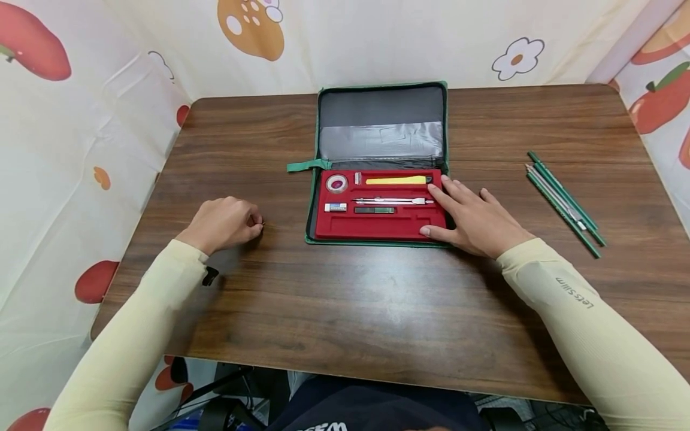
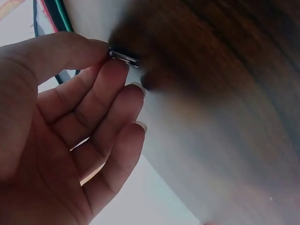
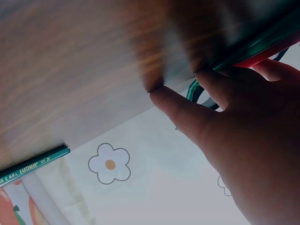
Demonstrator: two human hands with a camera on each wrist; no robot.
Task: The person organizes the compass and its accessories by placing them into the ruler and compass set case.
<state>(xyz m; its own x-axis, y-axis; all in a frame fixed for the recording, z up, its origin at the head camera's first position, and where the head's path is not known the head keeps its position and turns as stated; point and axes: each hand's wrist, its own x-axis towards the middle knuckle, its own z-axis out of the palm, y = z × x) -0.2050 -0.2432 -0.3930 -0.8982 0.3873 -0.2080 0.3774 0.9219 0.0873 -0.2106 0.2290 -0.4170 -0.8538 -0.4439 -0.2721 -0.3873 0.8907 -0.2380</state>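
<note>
On the left of the table, my left hand (image 1: 226, 222) pinches a small dark metal-edged piece (image 2: 124, 58) between thumb and fingertips; its kind is unclear. My right hand (image 1: 474, 218) lies with fingers spread over the right edge of an open green zip case (image 1: 377, 108). Inside the case sits a red tray (image 1: 377, 227), touched by the thumb and fingertips. The tray holds a roll of white tape (image 1: 336, 184), a yellow cutter (image 1: 396, 180), a silver compass (image 1: 399, 201), an eraser (image 1: 335, 207) and a small green box (image 1: 374, 210).
Several green pencils (image 1: 560, 197) and a slim silver-tipped item (image 1: 580, 225) lie together at the right of the wooden table (image 1: 345, 299). A green strap (image 1: 302, 166) sticks out from the case's left side. A patterned white curtain (image 1: 388, 42) hangs behind the table.
</note>
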